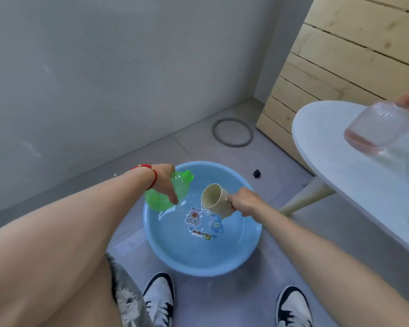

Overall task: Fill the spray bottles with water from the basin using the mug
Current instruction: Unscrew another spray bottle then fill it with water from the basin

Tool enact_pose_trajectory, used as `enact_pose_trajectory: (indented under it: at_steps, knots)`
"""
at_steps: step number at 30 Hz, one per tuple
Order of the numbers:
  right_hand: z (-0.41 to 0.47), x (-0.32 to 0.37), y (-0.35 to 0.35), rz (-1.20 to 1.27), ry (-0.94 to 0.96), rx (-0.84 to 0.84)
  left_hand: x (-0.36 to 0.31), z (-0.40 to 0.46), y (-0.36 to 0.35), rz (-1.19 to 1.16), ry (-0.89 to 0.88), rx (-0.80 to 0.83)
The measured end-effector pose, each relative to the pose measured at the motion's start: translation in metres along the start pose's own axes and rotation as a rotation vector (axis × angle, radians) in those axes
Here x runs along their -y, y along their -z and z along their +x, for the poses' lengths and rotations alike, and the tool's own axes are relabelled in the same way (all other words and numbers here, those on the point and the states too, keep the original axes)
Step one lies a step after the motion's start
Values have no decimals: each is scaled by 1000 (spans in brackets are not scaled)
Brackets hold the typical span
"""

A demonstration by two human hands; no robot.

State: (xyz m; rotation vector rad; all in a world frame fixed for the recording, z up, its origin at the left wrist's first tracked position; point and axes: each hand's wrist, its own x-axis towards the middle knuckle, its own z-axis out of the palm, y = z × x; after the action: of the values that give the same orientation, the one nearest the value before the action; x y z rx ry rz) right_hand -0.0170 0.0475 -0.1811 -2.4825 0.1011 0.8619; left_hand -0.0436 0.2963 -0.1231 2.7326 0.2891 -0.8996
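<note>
Over the basin, the left hand grips a green bottle, the right hand the mug; filling seems underway, pink bottle on the desk nearly empty

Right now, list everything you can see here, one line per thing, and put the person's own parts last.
basin: one, light blue, on the floor between the feet, holding water, cartoon stickers on its bottom.
green bottle: one, clear green, no cap, tilted over the basin's far left side.
mug: one, beige, tipped on its side over the basin, mouth toward the green bottle.
pink bottle: one, clear pinkish, lying tilted on the table.
table: one, white, round-edged, at right.
ring: one, grey, on the floor by the wall.
small block: one, black, on the floor past the basin.
wooden panel: one, pale slats, behind the table.
shoes: two, black and white.
left hand: holds the green bottle; red wrist cord.
right hand: grips the mug's handle.
</note>
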Motion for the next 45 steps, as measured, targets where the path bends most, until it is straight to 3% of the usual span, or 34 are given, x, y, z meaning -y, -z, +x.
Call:
enact_pose_trajectory:
  at_steps: [6,9,13,19,25,27,37,45]
  knots:
    - [38,-32,-74,-751,147,-332,-1,12,-7,4,-28,45]
    - [55,-51,-93,-756,131,-407,-2,15,-9,26,-29,68]
    - [62,-59,-117,-763,103,-262,-1,16,-11,34,-30,90]
    - [57,-58,-138,-477,144,-214,6,16,-10,49,-27,85]
    - [57,-52,-116,340,-46,-154,11,10,-6,43,-40,32]
    - [54,-53,-107,507,-31,-103,13,6,-5,30,-40,6]
    - [-1,-18,6,573,329,-53,21,-10,4,-99,-97,-152]
    - [-65,12,118,354,485,-101,-1,-15,11,-183,-195,-262]
